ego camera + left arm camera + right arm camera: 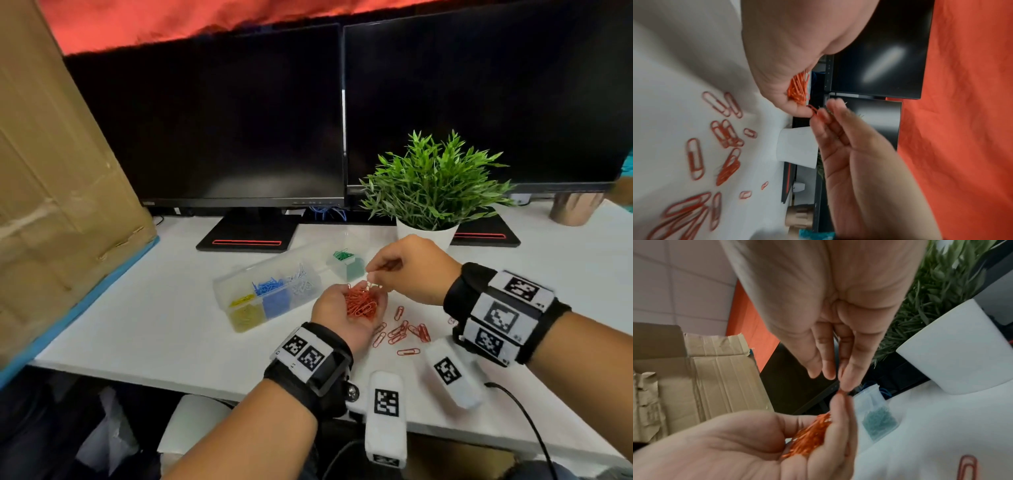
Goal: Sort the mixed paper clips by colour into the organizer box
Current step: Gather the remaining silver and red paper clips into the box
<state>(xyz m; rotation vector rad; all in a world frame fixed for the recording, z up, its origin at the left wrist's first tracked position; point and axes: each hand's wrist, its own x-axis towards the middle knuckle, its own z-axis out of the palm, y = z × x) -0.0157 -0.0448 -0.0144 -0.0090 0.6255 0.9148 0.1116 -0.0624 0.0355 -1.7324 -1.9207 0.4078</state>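
The left hand (342,317) lies cupped, palm up, cradling a heap of red clips (361,303). Right hand (412,269) fingers (849,378) pinch one clip above it. More red ones (407,334) litter the tabletop (171,325)

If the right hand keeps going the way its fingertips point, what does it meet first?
Most likely the red clips heaped in the cupped left hand: the right hand points its fingertips down at them, almost touching. Depth is hard to judge.

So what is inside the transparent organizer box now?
In the organizer box, compartments hold yellow clips, blue clips, white clips and green clips. No red ones show there. The left hand covers the section between white and green.
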